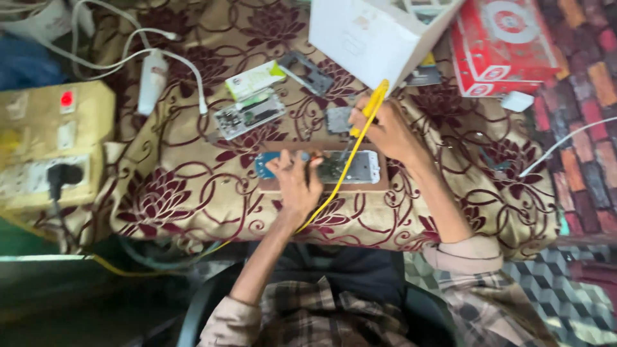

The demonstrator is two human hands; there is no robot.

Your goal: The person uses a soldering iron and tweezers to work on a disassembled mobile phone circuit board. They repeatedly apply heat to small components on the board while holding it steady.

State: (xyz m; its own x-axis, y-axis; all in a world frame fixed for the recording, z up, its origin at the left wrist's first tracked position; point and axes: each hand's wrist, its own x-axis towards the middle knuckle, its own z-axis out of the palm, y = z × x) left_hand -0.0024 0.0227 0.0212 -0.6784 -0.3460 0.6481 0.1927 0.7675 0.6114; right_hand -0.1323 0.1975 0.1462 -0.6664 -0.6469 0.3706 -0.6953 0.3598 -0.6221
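At the far left a yellowish socket box [48, 138] with a black plug sits beside the surface [180, 193], which is draped in a gold cloth with maroon flowers. Further in, a white adapter [152, 80] trails white cables, and an opened phone frame [249, 114] lies under a white and green packet [255, 78]. The left hand [297, 182] presses, fingers curled, on the opened phone [340, 167], which lies on a brown board near the front edge of the surface. The right hand [387, 130] grips a yellow-handled soldering iron [369, 106], tip down at the phone, its yellow cord running across it. Behind stand a white box [366, 35] and a red carton [504, 42].
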